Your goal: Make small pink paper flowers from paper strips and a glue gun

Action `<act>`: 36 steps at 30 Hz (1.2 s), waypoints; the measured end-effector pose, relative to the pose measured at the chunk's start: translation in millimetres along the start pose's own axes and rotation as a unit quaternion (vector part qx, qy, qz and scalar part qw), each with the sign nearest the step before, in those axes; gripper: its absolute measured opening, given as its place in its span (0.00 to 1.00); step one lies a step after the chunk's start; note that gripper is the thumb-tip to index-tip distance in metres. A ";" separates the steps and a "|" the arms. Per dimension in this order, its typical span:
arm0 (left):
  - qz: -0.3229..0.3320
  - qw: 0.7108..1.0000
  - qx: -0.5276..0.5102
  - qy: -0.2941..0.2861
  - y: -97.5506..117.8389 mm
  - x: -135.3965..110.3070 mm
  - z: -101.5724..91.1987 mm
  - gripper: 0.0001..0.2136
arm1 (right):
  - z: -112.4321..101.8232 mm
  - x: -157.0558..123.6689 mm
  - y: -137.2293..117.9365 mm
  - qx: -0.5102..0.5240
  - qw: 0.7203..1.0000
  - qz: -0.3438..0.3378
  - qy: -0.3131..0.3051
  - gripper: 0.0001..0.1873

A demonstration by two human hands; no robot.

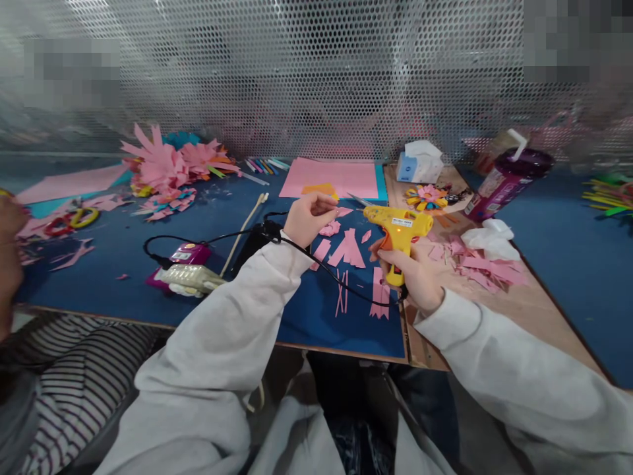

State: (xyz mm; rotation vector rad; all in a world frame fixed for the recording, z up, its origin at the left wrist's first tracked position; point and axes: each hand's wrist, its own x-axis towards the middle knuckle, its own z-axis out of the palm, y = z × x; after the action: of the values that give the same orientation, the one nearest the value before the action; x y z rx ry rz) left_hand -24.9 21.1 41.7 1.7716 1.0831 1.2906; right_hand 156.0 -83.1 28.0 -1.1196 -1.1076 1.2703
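My right hand [413, 274] is closed around the handle of a yellow glue gun [398, 231], whose nozzle points left toward my left hand. My left hand [309, 218] pinches a small pink paper piece [343, 212] right at the nozzle tip. Below it lie a small rolled pink paper flower [330, 229] and several cut pink paper strips [349, 251] on the blue mat [237, 218]. The gun's black cord [316, 260] runs left across my left sleeve to a power strip [188, 277].
Finished pink paper flowers [168, 165] sit at the back left. A pink sheet [331, 178], a tissue box [419, 163], a small colourful flower [428, 196], a purple cup [504, 181] and pink scraps [484, 267] lie to the right. Another person's striped sleeve [64, 369] is at the left.
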 end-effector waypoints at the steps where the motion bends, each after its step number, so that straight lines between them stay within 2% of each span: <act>1: -0.003 1.000 -0.005 -0.002 0.1 -0.6 0.8 0.07 | -0.4 0.0 1.0 -0.007 1.000 -0.002 0.000 0.10; 15: -0.021 0.999 -0.022 -0.015 0.2 -2.0 3.0 0.09 | -2.4 1.0 6.8 -0.007 1.000 0.023 0.007 0.05; 36: -0.030 0.999 -0.045 -0.004 3.9 -3.4 3.4 0.08 | -3.3 0.4 3.6 -0.036 0.999 0.014 0.017 0.06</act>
State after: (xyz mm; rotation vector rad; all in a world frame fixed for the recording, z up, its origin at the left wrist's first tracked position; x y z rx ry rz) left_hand -21.3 16.2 42.9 1.6632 1.0504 1.2752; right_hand 158.8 -82.8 24.0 -1.2105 -1.1237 1.2359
